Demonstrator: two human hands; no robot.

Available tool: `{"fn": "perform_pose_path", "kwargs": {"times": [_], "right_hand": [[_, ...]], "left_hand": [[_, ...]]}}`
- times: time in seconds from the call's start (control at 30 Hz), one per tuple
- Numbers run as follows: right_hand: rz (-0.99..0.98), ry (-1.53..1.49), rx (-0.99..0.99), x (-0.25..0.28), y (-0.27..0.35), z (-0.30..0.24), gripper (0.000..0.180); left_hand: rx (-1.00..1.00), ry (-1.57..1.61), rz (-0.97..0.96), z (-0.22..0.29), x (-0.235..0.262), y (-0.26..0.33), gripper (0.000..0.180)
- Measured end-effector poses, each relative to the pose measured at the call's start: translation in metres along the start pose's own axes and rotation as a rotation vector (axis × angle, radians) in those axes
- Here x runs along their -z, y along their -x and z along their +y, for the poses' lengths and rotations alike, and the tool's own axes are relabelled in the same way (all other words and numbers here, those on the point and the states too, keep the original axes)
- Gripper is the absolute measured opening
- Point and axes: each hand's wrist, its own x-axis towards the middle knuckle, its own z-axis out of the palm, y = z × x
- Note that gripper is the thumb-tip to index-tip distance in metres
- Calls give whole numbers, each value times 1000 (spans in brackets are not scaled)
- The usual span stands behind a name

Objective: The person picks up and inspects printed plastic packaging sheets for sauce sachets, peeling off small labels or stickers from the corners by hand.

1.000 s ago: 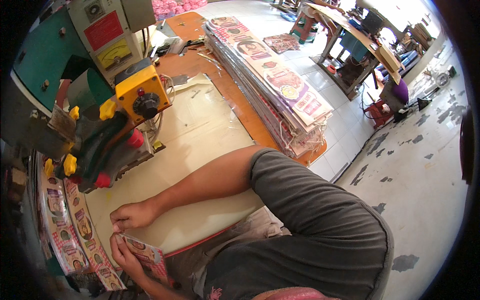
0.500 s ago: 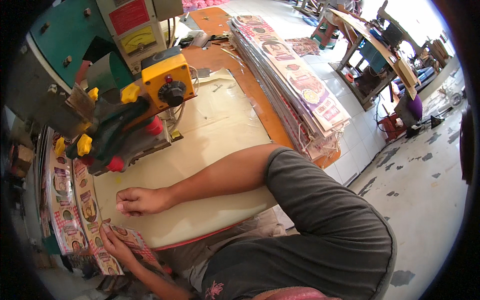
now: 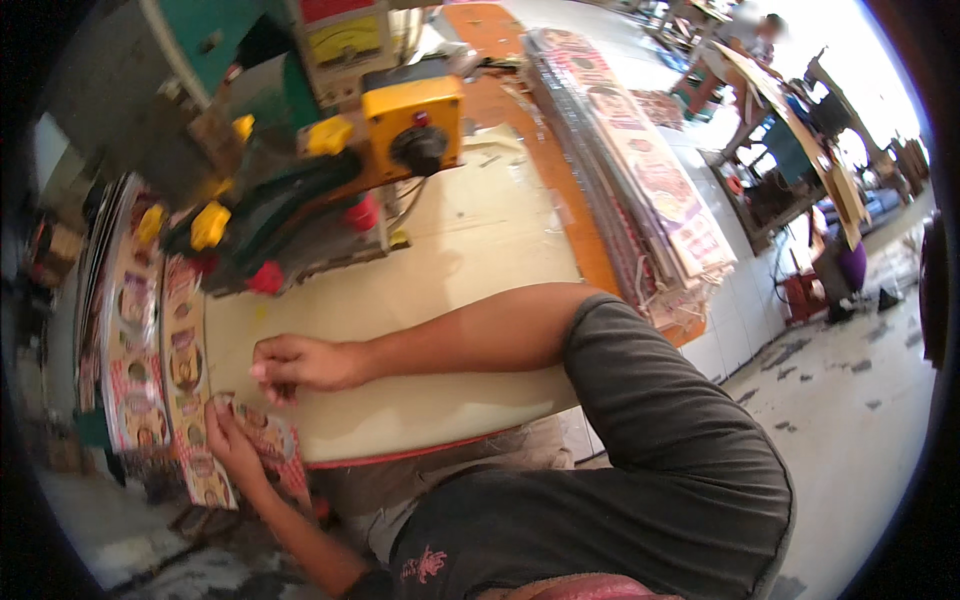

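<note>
My left hand (image 3: 235,440) is closed on the edge of a printed sheet (image 3: 268,432) with food pictures and a red checked border, at the near left corner of the table. My right hand (image 3: 315,362) hovers over the cream table cover (image 3: 470,400), fingers curled in, just right of my left hand. Whether anything small lies in its fingers is hidden. Beside my left hand, a strip of printed sheets (image 3: 187,350) lies along the table's left edge, with another printed strip (image 3: 135,330) farther left.
A press machine with a yellow control box (image 3: 412,125), a black dial and red and yellow knobs stands over the table's far left. A tall stack of printed sheets (image 3: 640,160) lies along the right side. Farther back, a person (image 3: 745,35) sits near another workbench (image 3: 785,105).
The whole view has shifted, so the machine and table appear farther right. My right hand's fingers have loosened slightly from a tighter fist. My left hand still grips the printed sheet.
</note>
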Motion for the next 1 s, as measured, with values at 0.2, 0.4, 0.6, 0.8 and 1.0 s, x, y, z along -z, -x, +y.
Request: {"fn": "perform_pose_path", "kwargs": {"times": [0.2,0.4,0.6,0.8,1.0], "right_hand": [[231,104,-281,-16,0,-18,31],[379,171,-290,-19,7,-30,31],[234,255,-400,-23,5,-38,31],[129,391,-479,-26,4,-44,34],[-45,519,-528,-27,3,-45,38]], "left_hand": [[-5,-173,-47,-8,8,-2,32],[-77,-139,82,18,-3,-5,31],[-23,-124,38,33,2,-2,32],[40,-141,21,45,1,-1,34],[34,-135,15,35,3,-2,37]]}}
